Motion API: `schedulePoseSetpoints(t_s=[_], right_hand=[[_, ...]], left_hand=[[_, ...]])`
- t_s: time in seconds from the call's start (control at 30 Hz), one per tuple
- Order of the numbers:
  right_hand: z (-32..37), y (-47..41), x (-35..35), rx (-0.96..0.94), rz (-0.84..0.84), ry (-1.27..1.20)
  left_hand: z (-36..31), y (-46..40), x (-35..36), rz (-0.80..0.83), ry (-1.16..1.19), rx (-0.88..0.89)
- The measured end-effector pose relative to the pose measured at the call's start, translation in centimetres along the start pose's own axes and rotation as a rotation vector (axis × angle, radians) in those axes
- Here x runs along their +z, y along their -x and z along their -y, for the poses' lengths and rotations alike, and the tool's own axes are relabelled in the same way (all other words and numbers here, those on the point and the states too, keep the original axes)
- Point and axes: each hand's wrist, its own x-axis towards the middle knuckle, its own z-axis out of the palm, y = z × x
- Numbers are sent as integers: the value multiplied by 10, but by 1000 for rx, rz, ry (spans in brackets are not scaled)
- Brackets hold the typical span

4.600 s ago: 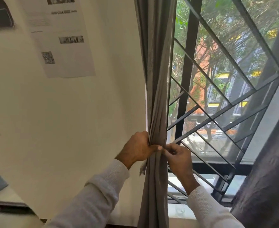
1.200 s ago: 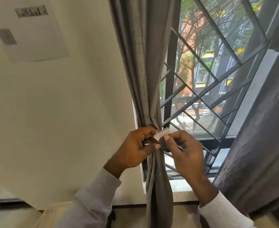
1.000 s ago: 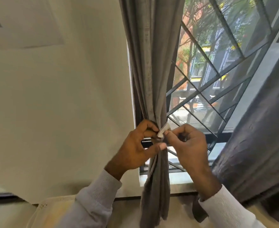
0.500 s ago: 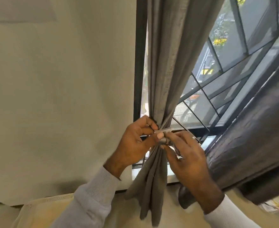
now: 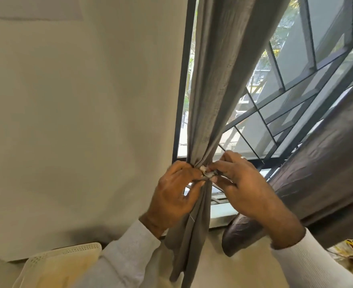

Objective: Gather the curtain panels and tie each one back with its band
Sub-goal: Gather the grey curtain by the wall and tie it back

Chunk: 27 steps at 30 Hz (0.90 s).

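Note:
A grey curtain panel (image 5: pixel 211 80) hangs at the window's left edge, bunched tight at waist height and flaring out below. A thin band (image 5: pixel 207 173) with a pale end wraps the bunched spot. My left hand (image 5: pixel 175 194) grips the gathered cloth from the left, thumb pressing the band. My right hand (image 5: pixel 240 183) pinches the band's end from the right. A darker brown curtain panel (image 5: pixel 321 169) hangs loose on the right, behind my right forearm.
A black window grille (image 5: pixel 283 109) with slanted bars stands behind the curtains. A plain cream wall (image 5: pixel 77 121) fills the left. A cream perforated cushion or seat back (image 5: pixel 63 265) sits at the bottom left, and the window sill (image 5: pixel 221 217) lies below my hands.
My view has dropped and shifted right since the earliest frame. The pale band end, sticking out a second ago, now lies tucked close against the bunched cloth between my fingertips.

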Motion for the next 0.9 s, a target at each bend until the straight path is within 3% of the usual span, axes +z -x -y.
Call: schedulePoseSetpoints(t_s=[0.13, 0.27, 0.37, 0.43, 0.53, 0.67, 0.8, 0.9], right_hand=[[4, 1, 7, -31, -24, 32], [-13, 3, 14, -2, 164, 102], [-30, -3, 9, 69, 391, -220], [-38, -11, -1, 110, 493, -426], [-54, -19, -14, 111, 530, -543], [-70, -16, -18, 63, 499, -528], [-76, -4, -28, -101, 489, -455], [-87, 12, -32, -210, 316, -449]], left_hand=[[6, 16, 9, -66, -215, 68], [-2, 17, 13, -259, -298, -28], [-4, 15, 18, -181, -421, -22], [-11, 15, 24, -74, -242, -169], [-32, 12, 36, -67, 97, -527], [-60, 17, 44, -53, 572, -704], [-83, 26, 65, -174, 501, -785], [-91, 31, 76, -251, 513, -801]])
